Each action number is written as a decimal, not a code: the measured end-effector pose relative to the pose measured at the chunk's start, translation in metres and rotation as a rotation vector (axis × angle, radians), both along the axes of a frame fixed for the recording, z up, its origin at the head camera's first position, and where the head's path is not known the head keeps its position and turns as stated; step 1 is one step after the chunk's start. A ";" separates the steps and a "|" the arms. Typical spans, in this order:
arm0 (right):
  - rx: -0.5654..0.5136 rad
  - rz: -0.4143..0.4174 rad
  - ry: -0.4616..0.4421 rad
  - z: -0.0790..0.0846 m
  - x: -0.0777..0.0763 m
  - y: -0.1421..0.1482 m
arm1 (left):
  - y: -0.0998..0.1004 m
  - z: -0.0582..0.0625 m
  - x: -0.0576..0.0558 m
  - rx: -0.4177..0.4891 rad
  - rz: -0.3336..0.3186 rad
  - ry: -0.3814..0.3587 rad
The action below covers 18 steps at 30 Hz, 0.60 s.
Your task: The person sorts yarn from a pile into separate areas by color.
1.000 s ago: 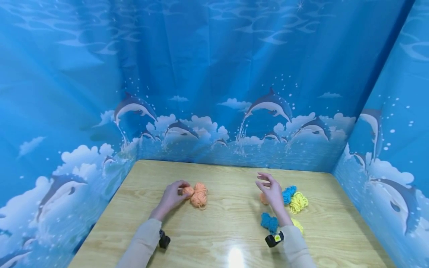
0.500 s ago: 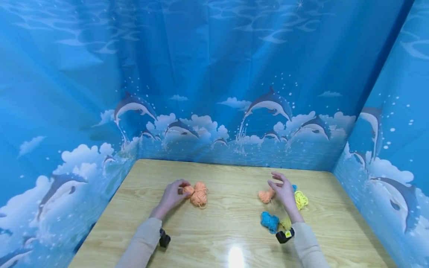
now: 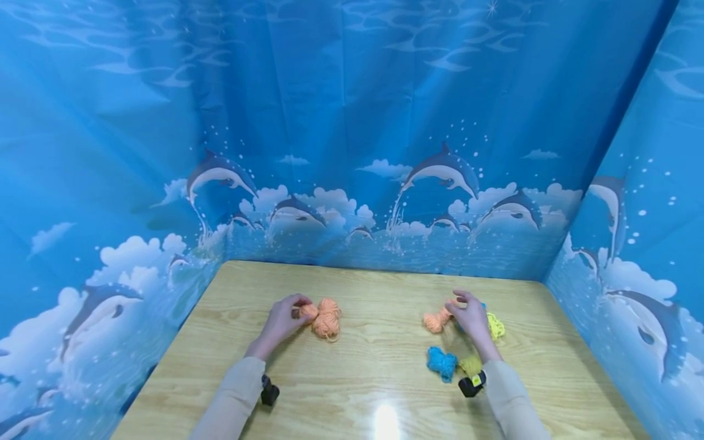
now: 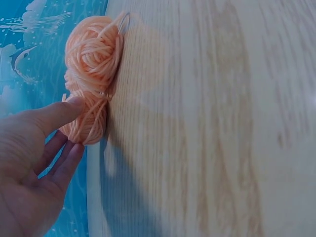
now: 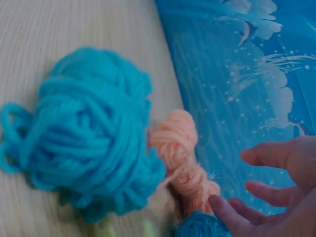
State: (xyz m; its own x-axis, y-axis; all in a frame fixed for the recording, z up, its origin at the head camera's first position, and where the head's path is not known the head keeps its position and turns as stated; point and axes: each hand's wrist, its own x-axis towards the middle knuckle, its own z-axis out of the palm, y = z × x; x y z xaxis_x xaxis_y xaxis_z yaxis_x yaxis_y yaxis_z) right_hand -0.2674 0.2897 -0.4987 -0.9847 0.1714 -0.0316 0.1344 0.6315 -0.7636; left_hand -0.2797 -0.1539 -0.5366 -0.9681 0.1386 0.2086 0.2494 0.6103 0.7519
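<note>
On the left side of the table, my left hand (image 3: 283, 318) pinches the near end of a peach yarn bundle (image 3: 328, 321). Thumb and fingers curl around that end in the left wrist view, where the bundle (image 4: 94, 54) shows a narrowed middle. Over on the right, my right hand (image 3: 472, 315) is above a second peach yarn bundle (image 3: 434, 322), partly covering it. The right wrist view shows the fingers of this hand (image 5: 276, 190) spread apart, a fingertip overlapping the end of the peach bundle (image 5: 175, 138) and a blue yarn bundle (image 5: 200, 226).
Nearer me on the right lie another blue yarn bundle (image 3: 442, 363) and a yellow one (image 3: 470, 366), partly behind the wrist camera. More yellow yarn (image 3: 496, 327) lies beyond the right hand. A dolphin-print curtain (image 3: 341, 244) stands along the wooden table's (image 3: 374, 360) back and sides.
My right hand has moved to the right and lowered over the yarn, uncovering the right peach bundle. The left hand has stayed on its peach yarn bundle.
</note>
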 end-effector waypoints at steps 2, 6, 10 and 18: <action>0.037 0.003 -0.021 -0.001 -0.003 0.000 | 0.000 0.000 0.000 -0.004 -0.001 0.001; 0.064 0.024 -0.059 -0.002 -0.006 -0.001 | 0.000 0.001 0.001 0.000 -0.004 -0.002; 0.064 0.041 -0.074 -0.002 -0.008 -0.005 | 0.000 0.001 0.001 0.006 -0.011 0.002; 0.107 0.111 -0.057 -0.010 -0.015 -0.012 | 0.000 0.001 0.003 0.010 -0.025 0.020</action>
